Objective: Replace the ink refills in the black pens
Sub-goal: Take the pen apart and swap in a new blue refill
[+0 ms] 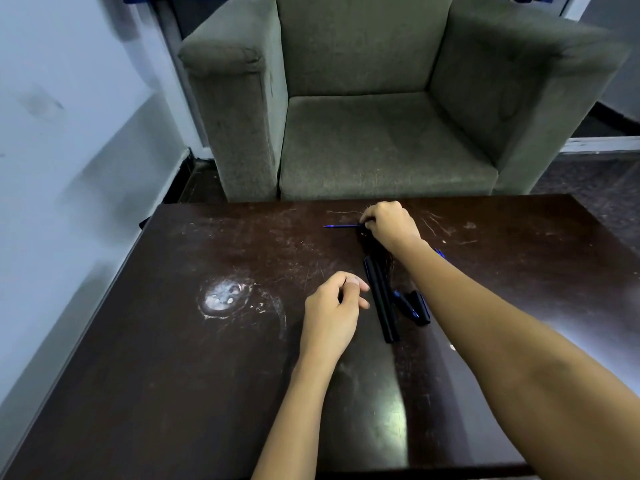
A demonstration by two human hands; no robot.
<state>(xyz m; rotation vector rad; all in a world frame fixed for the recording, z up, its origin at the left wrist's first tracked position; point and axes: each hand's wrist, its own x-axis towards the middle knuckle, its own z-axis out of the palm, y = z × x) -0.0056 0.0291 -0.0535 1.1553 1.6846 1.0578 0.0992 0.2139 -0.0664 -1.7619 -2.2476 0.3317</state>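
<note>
- Pinching one blue ink refill [343, 226] by its right end, the right hand [389, 225] curls round it; the tip points left, away from the hand.
- Two long black pens [381, 299] lie side by side just right of the left hand [332, 306].
- The left hand's fingers curl loosely, holding nothing visible.
- Shorter black pieces [414, 306] lie against the right forearm; their number is unclear.

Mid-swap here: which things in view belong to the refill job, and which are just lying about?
In the job:
refill, pinched by right hand
black pens
pen parts beside them
left hand by the pens

Lying about:
armchair
white stain on table
</note>
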